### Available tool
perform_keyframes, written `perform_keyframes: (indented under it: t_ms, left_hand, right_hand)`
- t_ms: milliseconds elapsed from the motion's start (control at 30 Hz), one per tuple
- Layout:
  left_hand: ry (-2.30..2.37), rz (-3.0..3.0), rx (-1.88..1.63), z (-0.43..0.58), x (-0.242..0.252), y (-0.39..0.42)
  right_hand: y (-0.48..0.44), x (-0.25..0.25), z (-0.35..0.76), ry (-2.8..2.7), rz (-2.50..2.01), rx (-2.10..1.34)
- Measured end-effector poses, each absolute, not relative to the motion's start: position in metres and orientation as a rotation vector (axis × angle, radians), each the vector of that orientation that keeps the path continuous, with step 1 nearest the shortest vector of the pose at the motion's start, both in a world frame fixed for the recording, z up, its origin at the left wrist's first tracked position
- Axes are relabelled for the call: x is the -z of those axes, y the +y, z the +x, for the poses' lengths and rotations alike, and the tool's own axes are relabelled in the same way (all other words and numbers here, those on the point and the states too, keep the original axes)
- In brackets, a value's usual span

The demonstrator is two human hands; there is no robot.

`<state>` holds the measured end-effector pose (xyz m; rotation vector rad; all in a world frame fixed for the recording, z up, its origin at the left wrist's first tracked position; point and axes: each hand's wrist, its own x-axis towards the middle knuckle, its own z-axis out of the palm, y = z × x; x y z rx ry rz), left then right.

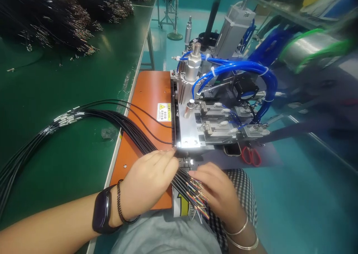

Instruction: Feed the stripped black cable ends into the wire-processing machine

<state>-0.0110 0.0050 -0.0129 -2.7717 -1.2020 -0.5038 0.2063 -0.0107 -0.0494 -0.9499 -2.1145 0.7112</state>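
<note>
Cables run in from the left across the green desk (pixel 56 79): a bundle of black cables (pixel 112 120) crosses the orange plate (pixel 151 94) and ends between my two hands at the near edge of the machine (pixel 190 131). My left hand (pixel 148 183) lies over the bundle with its fingers curled closed around it, the fingertips pointing at the lit front lip of the machine. My right hand (pixel 220 194) is just right of it, fingers loosely stretched out and not gripping. The stripped cable ends (pixel 198 198), with their thin coloured wires, fan out over its fingers and touch them.

Two single black cables loop apart from the bundle, over the plate and into the machine's left side, passing just below the yellow warning label (pixel 163 111). Blue air hoses (pixel 237 66) arch over the top of the machine. Red-handled scissors (pixel 251 156) lie at the machine's near right side. A black wristband (pixel 102 211) and a beaded bracelet (pixel 120 205) sit on my left wrist, and two thin bangles (pixel 242 237) on my right. Far left on the desk, well apart from my hands, lies a heap of black cables (pixel 56 15) with metal ends.
</note>
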Motion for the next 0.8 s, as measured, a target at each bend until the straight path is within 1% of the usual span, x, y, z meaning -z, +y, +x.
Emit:
perform_keyframes:
  t_ms: [133,233,367,467,633,800]
  left_hand:
    - [-1.119,-2.758,0.597,-0.013,0.013,0.004]
    - [-1.077,-2.743,0.645,-0.014,0.012,0.004]
    - [-1.057,-2.777,0.590,-0.010,0.011,0.005]
    - [-1.034,-2.849,0.545,-0.004,0.012,0.007]
    - [-1.011,-2.857,0.619,0.002,0.013,0.007]
    - [-0.995,-2.832,0.537,-0.004,0.009,0.005]
  right_hand:
    - [-0.009,0.050,0.201,-2.024,-0.964,-0.723]
    - [-0.007,0.051,0.198,-1.918,-1.083,-0.708]
    - [-0.006,0.053,0.196,-1.835,-1.192,-0.716]
    - [-0.006,0.056,0.191,-1.841,-1.160,-0.735]
    - [-0.007,0.057,0.182,-1.848,-1.062,-0.729]
    - [-0.007,0.054,0.184,-1.749,-1.192,-0.669]
